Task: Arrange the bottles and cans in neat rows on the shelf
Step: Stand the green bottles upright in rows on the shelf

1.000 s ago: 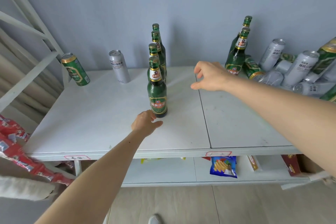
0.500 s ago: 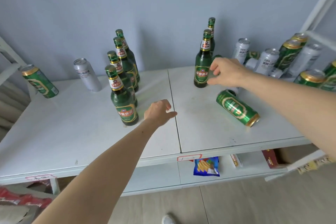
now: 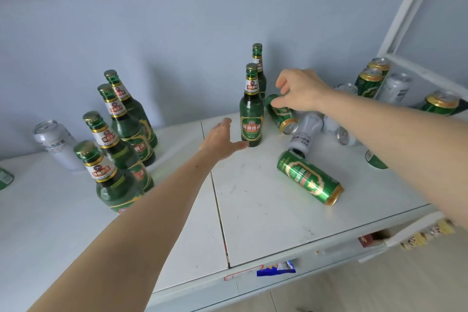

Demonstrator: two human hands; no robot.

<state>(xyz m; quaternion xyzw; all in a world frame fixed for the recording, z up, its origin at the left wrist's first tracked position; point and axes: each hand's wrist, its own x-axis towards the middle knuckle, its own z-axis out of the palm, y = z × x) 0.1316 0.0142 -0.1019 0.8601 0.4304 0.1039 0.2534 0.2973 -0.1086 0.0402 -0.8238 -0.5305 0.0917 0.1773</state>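
Note:
Several green beer bottles stand in a line from front to back on the left of the white shelf (image 3: 177, 223); the frontmost bottle (image 3: 111, 180) is partly behind my left forearm. Two more bottles stand in the middle, the near bottle (image 3: 251, 119) in front of the far bottle (image 3: 258, 71). My left hand (image 3: 222, 142) is open, its thumb almost at the near bottle's base. To the right of these bottles, my right hand (image 3: 301, 91) hovers with loosely bent fingers over a lying green can (image 3: 282, 115), thumb at its end. It grips nothing.
A green can (image 3: 309, 177) lies on its side at the front right, a silver can (image 3: 304, 132) behind it. More green and silver cans (image 3: 372, 78) are heaped at the back right by a white frame post (image 3: 405, 7). An upright silver can (image 3: 57, 144) stands far left.
The view has swung right. My left hand left the bottle line and reached to the near middle bottle's base. My right hand moved past that bottle to above the lying green can.

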